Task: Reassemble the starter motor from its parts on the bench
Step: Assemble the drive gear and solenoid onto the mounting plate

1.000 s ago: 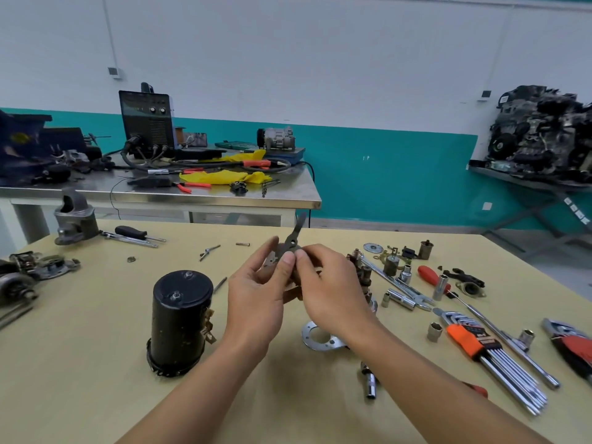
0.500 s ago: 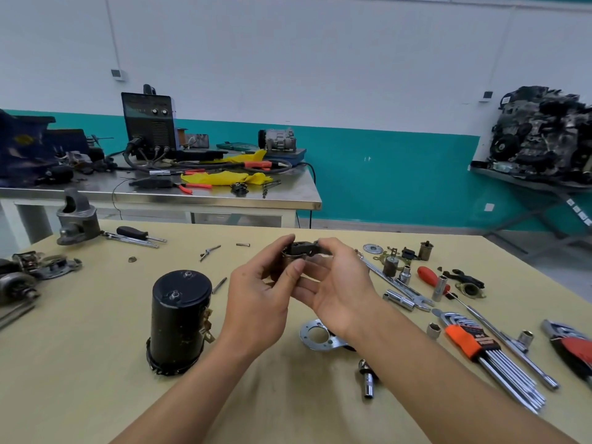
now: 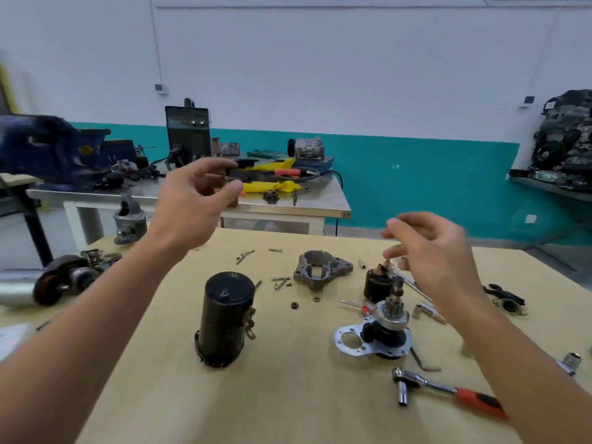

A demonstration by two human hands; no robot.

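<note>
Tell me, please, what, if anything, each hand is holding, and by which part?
The left hand pinches a small part between thumb and fingertips; blur hides which end. The right hand holds nothing.

My left hand (image 3: 195, 206) is up high with its back toward me. The fingers curl over toward the thumb and pinch a small brown part (image 3: 221, 179), too blurred to name. My right hand (image 3: 439, 251) hangs lower and well apart from the left. Its fingers are loose and a little spread, pointing left, with nothing in them, and their edges are blurred. Both forearms are bare and reach forward from the lower corners.
</note>
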